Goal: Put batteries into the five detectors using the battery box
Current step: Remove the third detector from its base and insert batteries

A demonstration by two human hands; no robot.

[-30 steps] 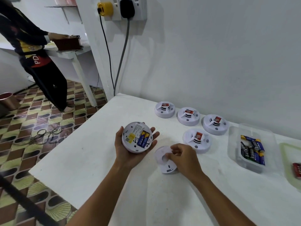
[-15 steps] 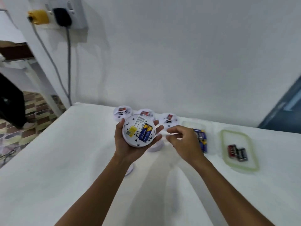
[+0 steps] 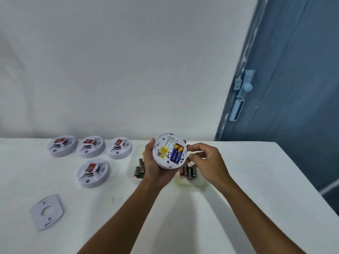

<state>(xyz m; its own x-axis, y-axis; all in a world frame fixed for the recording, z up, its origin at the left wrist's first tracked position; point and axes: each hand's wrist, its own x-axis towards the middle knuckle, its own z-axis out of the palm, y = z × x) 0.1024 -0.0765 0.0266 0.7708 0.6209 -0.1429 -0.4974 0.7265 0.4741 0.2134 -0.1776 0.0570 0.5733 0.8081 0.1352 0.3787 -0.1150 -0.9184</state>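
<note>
My left hand [image 3: 153, 167] grips a round white detector [image 3: 169, 150] with its back facing me; two blue batteries [image 3: 176, 153] sit in its compartment beside a yellow label. My right hand [image 3: 207, 162] hovers at the detector's right edge with curled fingers, and I cannot make out whether it touches it. Several other white detectors [image 3: 62, 145] [image 3: 91, 146] [image 3: 120, 147] [image 3: 94, 173] sit face up on the white table [image 3: 238, 180]. A clear battery box [image 3: 139, 169] with batteries lies partly hidden behind my left hand.
A flat white cover plate [image 3: 45, 211] lies at the table's front left. A second clear container with red and black batteries [image 3: 189, 173] sits under my right hand. A blue door [image 3: 286, 88] stands past the table's right edge; a white wall runs behind.
The view has swung right. My left hand has carried the detector right, over the battery box. My right hand left the cover plate on the table and rose to the detector's right edge.
</note>
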